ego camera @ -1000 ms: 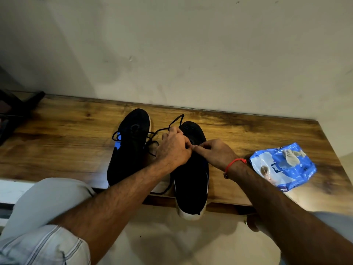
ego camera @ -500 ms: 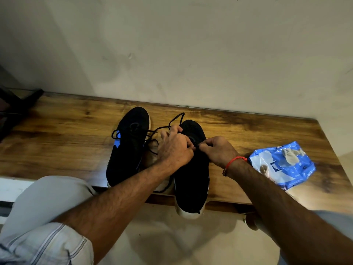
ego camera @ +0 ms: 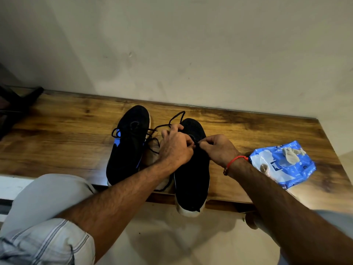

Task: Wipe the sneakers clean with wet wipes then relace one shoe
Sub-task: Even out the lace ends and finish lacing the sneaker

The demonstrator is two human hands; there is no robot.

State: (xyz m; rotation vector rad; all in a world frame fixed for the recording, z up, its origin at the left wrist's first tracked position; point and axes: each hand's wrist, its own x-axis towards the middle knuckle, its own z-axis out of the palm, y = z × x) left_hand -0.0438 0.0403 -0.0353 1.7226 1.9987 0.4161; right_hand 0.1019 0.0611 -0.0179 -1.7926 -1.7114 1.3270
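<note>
Here, my left hand's fingers [ego camera: 186, 143] and my right hand's fingers [ego camera: 205, 144] curl tight, pinching the thin black shoelace [ego camera: 176, 116] over the right black mesh sneaker [ego camera: 191, 178] on the brown wooden desk [ego camera: 57, 140]. The left black sneaker with blue accents [ego camera: 129, 148] sits just beside it; the crumpled blue wet-wipe packet [ego camera: 282, 163] lies right.

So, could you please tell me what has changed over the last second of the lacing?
Very little. The right hand has drawn slightly back from the left hand, with a short stretch of black lace now showing between their fingertips. Both hands keep their grip on the lace over the right sneaker. The left sneaker, the wipes pack and the bench have not moved.
</note>
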